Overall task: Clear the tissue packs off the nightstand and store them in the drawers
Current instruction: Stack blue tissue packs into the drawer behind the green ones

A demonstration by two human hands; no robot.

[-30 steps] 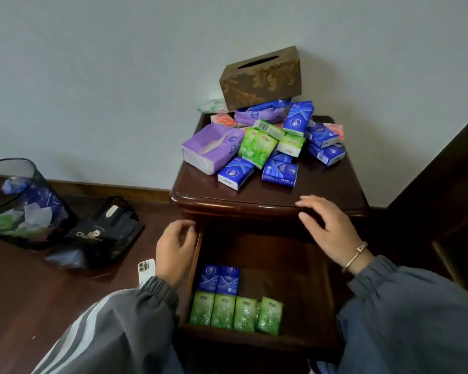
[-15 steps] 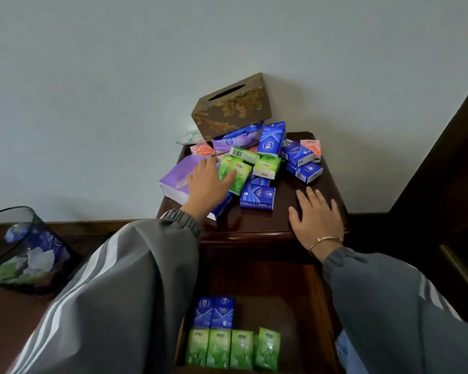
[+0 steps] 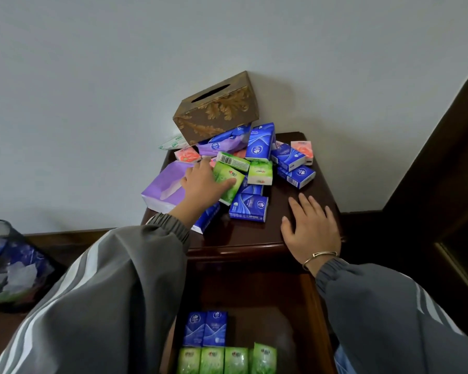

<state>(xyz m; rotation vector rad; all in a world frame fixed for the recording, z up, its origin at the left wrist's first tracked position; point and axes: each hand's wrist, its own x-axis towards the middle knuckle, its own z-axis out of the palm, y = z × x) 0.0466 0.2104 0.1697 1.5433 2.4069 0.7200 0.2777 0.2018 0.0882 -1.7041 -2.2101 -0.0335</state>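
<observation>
A heap of tissue packs in blue, green, pink and purple covers the back of the dark wooden nightstand [image 3: 254,238]. My left hand [image 3: 203,184] reaches into the heap and grips a green tissue pack [image 3: 227,182], thumb across its front. My right hand [image 3: 312,230] lies flat with spread fingers on the nightstand's front right, holding nothing. A blue pack [image 3: 249,210] lies between the two hands. Below, the open drawer [image 3: 316,319] holds two blue packs [image 3: 206,329] and a row of green packs [image 3: 227,360].
An ornate brown tissue box [image 3: 216,109] leans atop the heap against the wall. A large purple tissue pack [image 3: 165,190] overhangs the nightstand's left edge. A dark mesh bin [image 3: 8,265] with litter stands on the floor at left. Dark wooden furniture [image 3: 449,184] rises at right.
My left hand left the drawer's edge, reached up into the heap and closed on a green pack. My right hand slid from the nightstand's front edge onto its top. The view tilted up.
</observation>
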